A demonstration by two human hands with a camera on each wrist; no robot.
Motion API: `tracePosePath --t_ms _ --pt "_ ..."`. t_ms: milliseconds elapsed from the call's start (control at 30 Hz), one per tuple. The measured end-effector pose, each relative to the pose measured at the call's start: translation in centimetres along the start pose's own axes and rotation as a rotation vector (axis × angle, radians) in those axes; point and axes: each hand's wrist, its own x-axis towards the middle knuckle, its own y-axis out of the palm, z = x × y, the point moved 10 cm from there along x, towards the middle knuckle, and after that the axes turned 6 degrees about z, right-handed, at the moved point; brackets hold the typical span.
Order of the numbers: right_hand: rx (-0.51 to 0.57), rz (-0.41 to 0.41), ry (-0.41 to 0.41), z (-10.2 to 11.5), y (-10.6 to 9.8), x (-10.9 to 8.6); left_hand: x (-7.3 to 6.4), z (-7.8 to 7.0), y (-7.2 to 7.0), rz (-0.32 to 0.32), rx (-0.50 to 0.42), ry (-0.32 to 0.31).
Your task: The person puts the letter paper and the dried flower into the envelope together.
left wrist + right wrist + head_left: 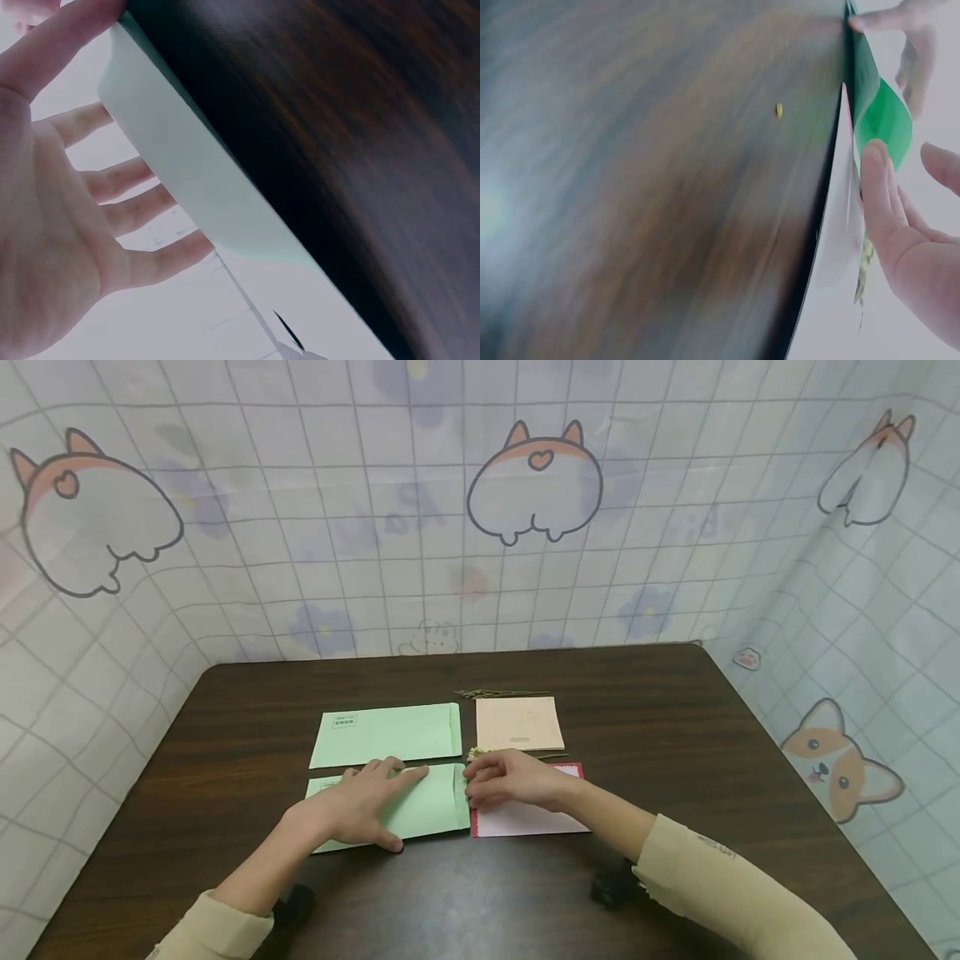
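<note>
My left hand (360, 806) rests with spread fingers on the lower pale green envelope (431, 810), and its thumb lies by the near edge. At the envelope's right end, the fingers of my right hand (517, 779) touch the flap. In the right wrist view the flap (889, 120) stands raised, bright green inside, beside my right fingers (877, 180). A white card with a red border (525, 822) lies under the right hand, which covers part of it. The left wrist view shows the envelope (180, 165) edge-on along my left fingers (139, 210).
Another green envelope (390, 735) lies behind the first. To its right is a beige card or envelope (517, 722). Dried flower sprigs (480, 693) lie behind and in front of the beige piece. A patterned curtain (450, 577) surrounds the dark wooden table (637, 710).
</note>
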Motion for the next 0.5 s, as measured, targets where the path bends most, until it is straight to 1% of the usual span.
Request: tracePosePath --t_ms 167,300,367,500 --pt "-0.111 -0.045 0.002 0.1 -1.7 -1.6 0.1 0.1 0.1 0.007 0.008 -0.004" --pt "-0.184 -0.077 0.02 -0.1 -3.0 -2.8 0.2 0.0 0.2 0.007 0.013 0.007" --pt "-0.199 -0.081 0.029 -0.4 -3.5 -3.3 0.2 0.0 0.3 0.008 0.011 0.012" --pt "-0.182 -0.096 0.032 -1.2 -4.6 -4.4 0.1 0.1 0.4 0.003 0.004 0.016"
